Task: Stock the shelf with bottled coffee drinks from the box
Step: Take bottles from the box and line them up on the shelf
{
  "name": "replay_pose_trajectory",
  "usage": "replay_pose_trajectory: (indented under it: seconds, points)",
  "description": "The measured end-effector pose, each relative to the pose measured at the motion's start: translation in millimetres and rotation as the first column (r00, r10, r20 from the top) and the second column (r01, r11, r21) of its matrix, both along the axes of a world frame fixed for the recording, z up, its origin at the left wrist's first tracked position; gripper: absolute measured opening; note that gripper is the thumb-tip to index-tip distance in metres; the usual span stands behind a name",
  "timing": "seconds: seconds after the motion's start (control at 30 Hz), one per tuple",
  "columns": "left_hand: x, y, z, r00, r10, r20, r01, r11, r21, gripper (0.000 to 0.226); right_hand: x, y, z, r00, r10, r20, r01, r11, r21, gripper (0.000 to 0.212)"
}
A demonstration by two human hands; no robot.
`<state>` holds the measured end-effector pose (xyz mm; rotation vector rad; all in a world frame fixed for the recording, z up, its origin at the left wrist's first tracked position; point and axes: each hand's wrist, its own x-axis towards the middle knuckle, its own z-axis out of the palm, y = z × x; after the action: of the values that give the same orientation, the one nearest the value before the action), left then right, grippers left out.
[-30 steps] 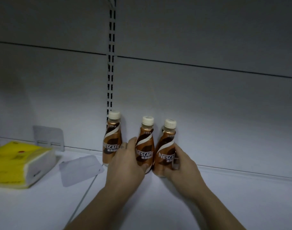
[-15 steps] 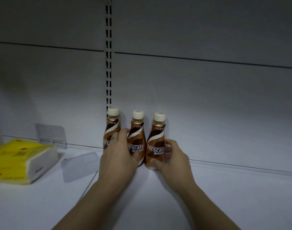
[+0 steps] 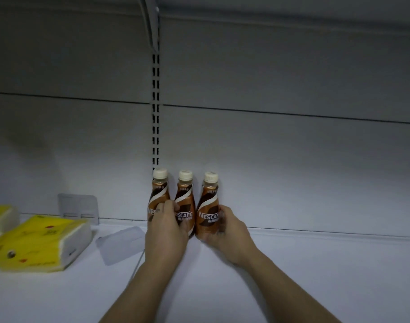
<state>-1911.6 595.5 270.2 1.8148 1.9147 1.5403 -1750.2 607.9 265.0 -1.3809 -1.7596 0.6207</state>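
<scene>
Three coffee bottles upright in row at shelf [image 3: 292,264] back, against rear panel: left bottle [image 3: 160,194], middle bottle [image 3: 186,203], right bottle [image 3: 208,206]. Left hand [image 3: 165,231] wraps left and middle bottles; right hand [image 3: 229,231] clasps right bottle. Step judged: seating and aligning row. Next: release, fetch more from box, not in view. Yellow tissue packs [image 3: 43,243] well left.

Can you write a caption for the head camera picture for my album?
Two hands, left and right, line up three brown plastic coffee bottles on a white shelf.
</scene>
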Motion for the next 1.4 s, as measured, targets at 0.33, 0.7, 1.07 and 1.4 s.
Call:
replay_pose_trajectory:
  seconds: [0.33,0.7,1.07,1.4]
  points:
    - [69.5,-41.8,5.3,0.849,-0.352,-0.394,0.359,0.932,-0.058,0.052,89.7,-88.5,42.8,0.835,-0.346,0.427,0.321,0.938,0.13,0.097]
    - [280.7,-151.6,5.5,0.393,-0.757,-0.523,0.794,0.566,-0.222,0.076,271.4,-292.9,13.6,0.469,-0.69,0.551,0.765,0.63,0.137,0.091]
    - [430.2,-291.0,-71.0,-0.108,-0.836,-0.539,0.849,0.205,-0.488,0.084,348.7,-481.7,-74.7,0.241,-0.756,0.609,0.969,0.222,-0.108,0.092]
    - [489.3,-356.4,-155.8,-0.385,-0.833,-0.397,0.677,0.037,-0.735,0.083,371.8,-565.1,-166.9,0.197,-0.741,0.642,0.903,-0.118,-0.413,0.086]
